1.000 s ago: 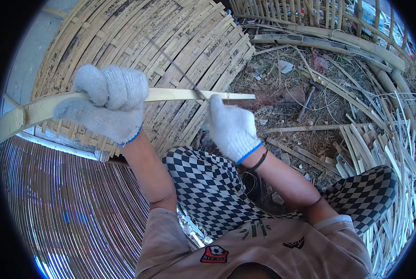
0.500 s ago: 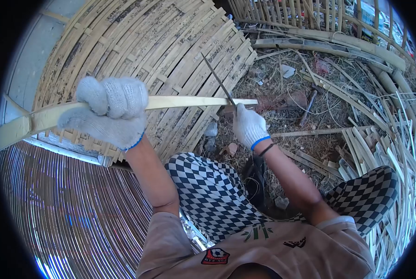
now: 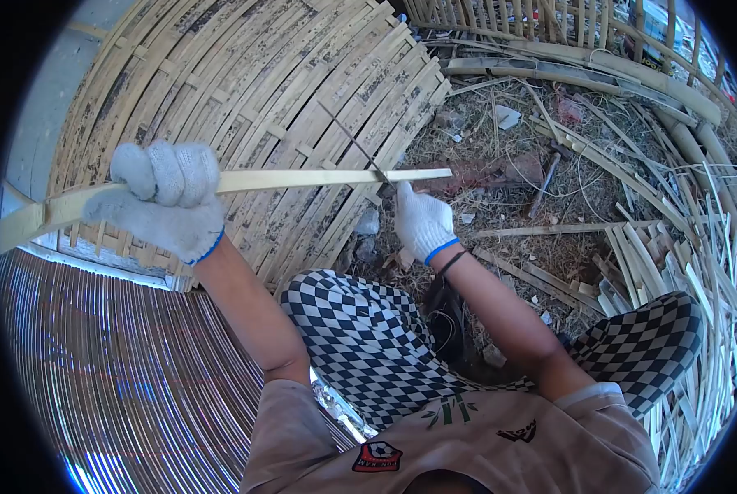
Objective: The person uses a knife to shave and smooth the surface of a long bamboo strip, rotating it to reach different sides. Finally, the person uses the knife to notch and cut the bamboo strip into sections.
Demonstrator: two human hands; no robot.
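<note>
A long pale bamboo strip [image 3: 294, 179] runs from the far left to just past the middle of the view. My left hand [image 3: 167, 198], in a white knit glove with a blue cuff, is wrapped round it. My right hand [image 3: 423, 222], gloved the same way, is closed on a knife whose thin dark blade [image 3: 352, 140] slants up to the left and crosses the strip near its right end. The knife's handle is hidden inside the glove.
A woven bamboo panel [image 3: 245, 90] lies beyond the strip. A reddish log [image 3: 500, 171] and a hammer [image 3: 547, 183] rest on the littered ground. Split strips [image 3: 710, 288] pile up at the right. Dark slats [image 3: 138, 362] fill the lower left.
Both hands have shifted left in the view, the left one further. The blade now crosses the strip further from its right end, and more of the strip shows beyond it.
</note>
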